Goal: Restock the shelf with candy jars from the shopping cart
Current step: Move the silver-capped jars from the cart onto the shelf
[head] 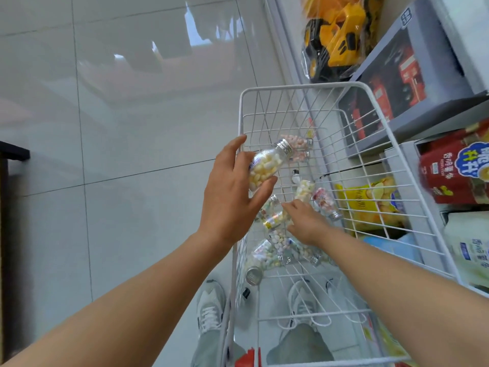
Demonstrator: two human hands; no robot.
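My left hand (230,192) grips a clear candy jar (267,165) of yellow and white sweets with a silver cap, held tilted above the left rim of the white wire shopping cart (291,87). My right hand (307,221) reaches down into the cart, and its fingers touch a jar of pastel candy (275,221) lying there. Several more candy jars lie in the cart: a pink one (296,141) at the far end, others (325,201) to the right and a pile (275,250) near me. Whether the right fingers have closed round a jar is hidden.
The shelf runs along the right, with a yellow toy truck (336,38), a dark boxed toy (391,83), a red snack box (455,168), a yellow chip bag (370,200) and white packs (471,247). Grey tiled floor lies left. My shoes (210,308) stand under the cart.
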